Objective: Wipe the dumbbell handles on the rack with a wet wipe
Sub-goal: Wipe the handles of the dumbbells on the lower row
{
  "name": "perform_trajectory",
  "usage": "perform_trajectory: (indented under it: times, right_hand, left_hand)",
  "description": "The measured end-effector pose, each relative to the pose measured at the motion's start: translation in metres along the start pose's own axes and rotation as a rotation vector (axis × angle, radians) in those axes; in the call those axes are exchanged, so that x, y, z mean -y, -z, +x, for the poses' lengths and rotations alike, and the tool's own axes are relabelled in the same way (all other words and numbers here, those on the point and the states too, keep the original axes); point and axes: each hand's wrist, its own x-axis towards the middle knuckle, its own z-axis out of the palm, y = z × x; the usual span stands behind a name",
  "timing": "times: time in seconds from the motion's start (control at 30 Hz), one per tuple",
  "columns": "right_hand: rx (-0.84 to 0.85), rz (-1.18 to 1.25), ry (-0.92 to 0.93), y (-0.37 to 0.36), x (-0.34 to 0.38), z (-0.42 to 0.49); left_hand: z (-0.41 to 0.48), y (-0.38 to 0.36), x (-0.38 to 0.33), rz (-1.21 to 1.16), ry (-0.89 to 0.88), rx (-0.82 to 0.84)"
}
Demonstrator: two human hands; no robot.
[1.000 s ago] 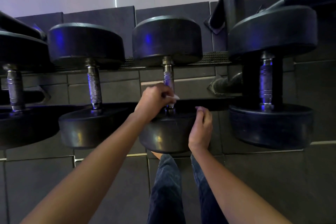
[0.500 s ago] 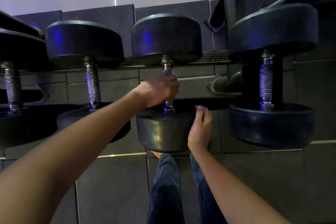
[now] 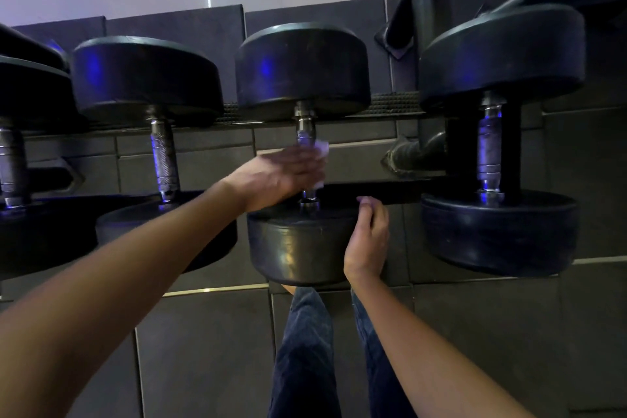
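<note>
The left hand (image 3: 285, 176) curls round the wipe (image 3: 321, 148) on the middle dumbbell's handle (image 3: 305, 132), dead centre. The right hand (image 3: 368, 241), fingers loosely curled, rests against the near weight (image 3: 298, 248) at five o'clock. The nine o'clock handle (image 3: 164, 163) and three o'clock handle (image 3: 490, 146) may (a guess) await wiping.

The round black dumbbell heads (image 3: 298, 244) look like moulded rubber, matt with a dull sheen, and the nearest one is scuffed. The silver metal dumbbell handles (image 3: 164, 163) are shiny, rough with cross-knurling along the grip and smooth at the collars. The thin white wet wipe (image 3: 321, 148) looks like limp, paper-like cloth. The black tubular metal rack (image 3: 429, 27) has a smooth painted finish. The dark grey floor tiles (image 3: 203, 349) are matt, and the blue denim trouser legs (image 3: 305, 366) are coarse woven cloth
</note>
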Motion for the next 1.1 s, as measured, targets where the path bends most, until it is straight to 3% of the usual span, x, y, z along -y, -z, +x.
perform_trajectory:
  times: [0.07, 0.1, 0.3, 0.43, 0.6, 0.63, 0.73, 0.8, 0.97, 1.03, 1.1]
  right_hand:
    - [0.0, 0.0, 0.005, 0.0, 0.001, 0.0]
    - [0.003, -0.002, 0.006, 0.0, 0.001, 0.0]
    - [0.012, -0.014, 0.012, 0.0, 0.0, 0.001]
    - [0.013, -0.009, 0.013, 0.0, 0.001, 0.0]
    - [0.007, 0.007, 0.011, 0.0, 0.002, -0.001]
    - [0.007, 0.011, 0.008, 0.0, 0.002, -0.001]
    - [0.006, 0.007, 0.01, 0.001, 0.002, 0.0]
    - [0.003, 0.006, 0.012, 0.001, 0.003, 0.0]
    - [0.012, 0.036, -0.004, 0.001, 0.002, -0.002]
    - [0.011, 0.029, 0.004, 0.001, 0.001, -0.001]
    - [0.009, 0.018, -0.001, 0.002, 0.001, 0.0]
  left_hand:
    - [-0.007, 0.003, 0.008, -0.007, -0.083, 0.021]
    - [-0.005, 0.005, 0.013, -0.026, -0.013, -0.007]
    - [0.024, 0.013, -0.028, -0.548, 0.888, -0.334]
    - [0.017, 0.009, -0.037, -0.854, 1.185, -0.338]
    - [0.032, 0.007, -0.013, -1.274, 1.333, -0.68]
    - [0.032, 0.006, -0.016, -1.336, 1.346, -0.656]
    - [0.015, 0.006, -0.036, -1.445, 1.387, -0.308]
    - [0.011, 0.01, -0.034, -1.542, 1.396, -0.179]
    - [0.042, 0.015, -0.008, -1.72, 1.403, -0.491]
    - [0.036, 0.011, -0.015, -1.779, 1.392, -0.413]
    - [0.021, 0.006, -0.026, -1.785, 1.405, -0.211]
